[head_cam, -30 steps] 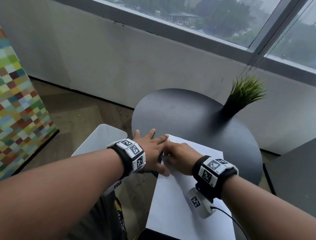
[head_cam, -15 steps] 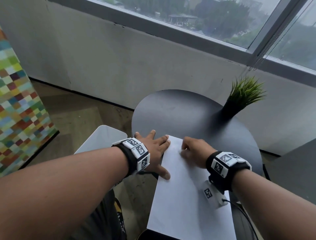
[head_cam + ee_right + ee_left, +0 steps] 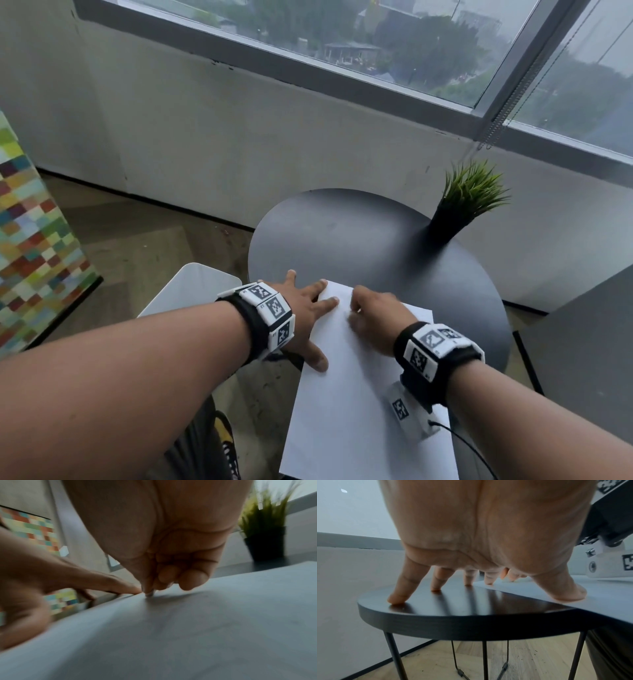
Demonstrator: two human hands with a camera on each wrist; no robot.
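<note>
A folded white sheet of paper (image 3: 349,404) lies on the near side of a round black table (image 3: 359,240) and overhangs its near edge. My left hand (image 3: 303,313) lies spread and flat at the paper's left edge. Its thumb (image 3: 565,592) and index finger press the paper (image 3: 607,601); the other fingers rest on the table top (image 3: 453,622). My right hand (image 3: 373,315) is curled, holds nothing, and presses its fingertips (image 3: 150,592) down on the paper (image 3: 205,628) near the far left corner, right beside the left index finger (image 3: 111,584).
A small potted grass plant (image 3: 466,202) stands at the table's far right edge. A white seat (image 3: 191,291) is on the floor to the left, a colourful chequered panel (image 3: 30,240) further left, dark furniture (image 3: 582,342) at the right. Wall and window lie behind.
My right hand slid right along the paper's far edge, then came back left towards the left index finger. The left hand stayed pressed in place.
</note>
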